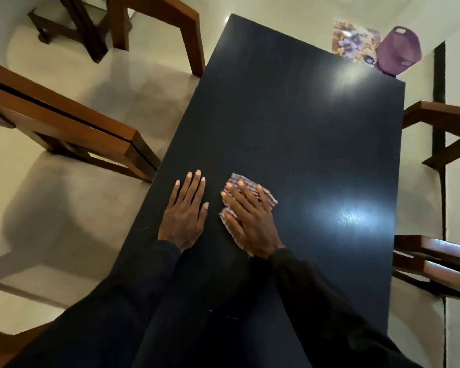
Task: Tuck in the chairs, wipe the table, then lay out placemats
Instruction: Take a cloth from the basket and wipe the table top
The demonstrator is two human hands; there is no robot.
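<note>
Since the checked cloth (238,180) is folded small and sits under the right hand (250,219) near the near left corner of the dark surface (290,128), this reads as the wipe step, w/ most of the top not yet covered (judgement).

Right fingers (241,189) are straight, a bit apart, pressing flat on the cloth, not curled round it. Left hand (185,216) is just beside it, palm down on the bare surface by the left edge, its fingers straight and close together, holding nothing.

To do it well:
- Press w/ the whole palm so the cloth doesn't slip out or bunch.
- Work in long overlapping passes from the near edge to the far edge, then shift toward the right edge.
- Use the glare patches to spot streaks and specks.
- Lift the left hand off wiped areas; the glossy top prob shows prints.
- Refold the cloth when it's dirty.

Chair backs (64,115) stand close to the left and right edges, so they look tucked.

Floral placemat (353,38) and a purple basket (398,49) are at the far right corner. Can't tell if they're on the surface or past it.
</note>
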